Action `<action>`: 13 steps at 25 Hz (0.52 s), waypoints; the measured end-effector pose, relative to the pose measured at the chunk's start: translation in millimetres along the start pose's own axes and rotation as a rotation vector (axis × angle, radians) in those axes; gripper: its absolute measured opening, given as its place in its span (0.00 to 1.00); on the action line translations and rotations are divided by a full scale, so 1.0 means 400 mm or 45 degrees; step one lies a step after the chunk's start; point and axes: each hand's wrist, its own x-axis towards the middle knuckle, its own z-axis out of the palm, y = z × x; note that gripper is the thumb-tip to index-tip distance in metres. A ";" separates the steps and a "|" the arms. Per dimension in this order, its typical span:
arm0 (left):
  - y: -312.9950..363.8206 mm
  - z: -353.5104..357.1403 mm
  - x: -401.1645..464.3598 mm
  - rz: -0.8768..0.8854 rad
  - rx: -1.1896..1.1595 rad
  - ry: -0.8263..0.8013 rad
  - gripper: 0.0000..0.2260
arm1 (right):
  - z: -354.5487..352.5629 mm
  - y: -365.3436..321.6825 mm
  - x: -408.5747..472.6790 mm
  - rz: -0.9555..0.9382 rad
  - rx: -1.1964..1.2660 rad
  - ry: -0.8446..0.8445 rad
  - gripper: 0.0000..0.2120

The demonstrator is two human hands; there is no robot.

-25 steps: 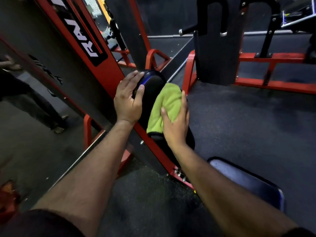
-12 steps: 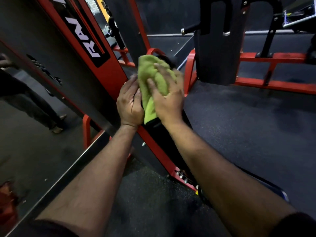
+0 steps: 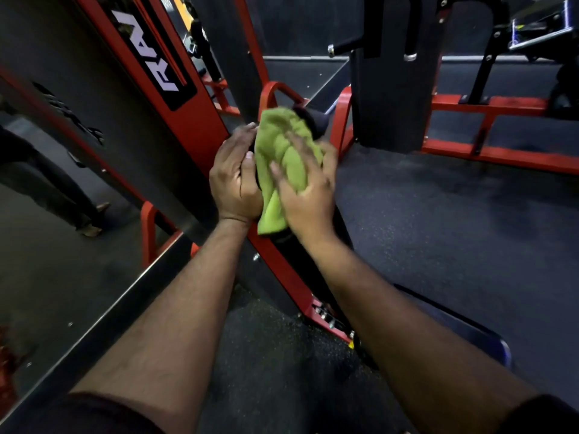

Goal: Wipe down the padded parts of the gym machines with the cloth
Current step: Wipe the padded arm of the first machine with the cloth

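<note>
The cloth point(image 3: 283, 158) lies draped over the pad point(image 3: 313, 119) on the red frame point(image 3: 194, 120), pressed flat by the spread fingers of the right hand point(image 3: 308, 195). The left hand point(image 3: 233, 180) cups the pad's near side, fingers loosely curved. Soft and light, the cloth probably bunches easily, so a broad palm press should suit it better than a pinch.

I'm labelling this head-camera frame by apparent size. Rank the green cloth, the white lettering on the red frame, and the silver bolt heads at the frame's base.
1. Green microfibre cloth
2. White lettering on the red steel frame
3. Silver bolt heads

The bolts sit nearer the camera, yet look smallest.
</note>
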 end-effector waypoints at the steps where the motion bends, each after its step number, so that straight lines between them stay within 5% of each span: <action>1: 0.002 0.000 -0.003 0.005 0.008 0.011 0.18 | -0.013 0.029 -0.066 -0.057 -0.036 -0.057 0.23; 6: 0.014 0.013 -0.019 -0.110 0.138 0.081 0.16 | -0.047 0.105 0.004 0.552 0.077 0.090 0.23; 10: 0.049 0.027 -0.113 -0.438 0.095 0.123 0.25 | -0.044 0.064 -0.033 0.070 -0.010 -0.132 0.26; 13: 0.099 0.037 -0.231 -0.647 -0.031 0.020 0.38 | -0.095 0.168 -0.142 0.303 -0.054 -0.128 0.26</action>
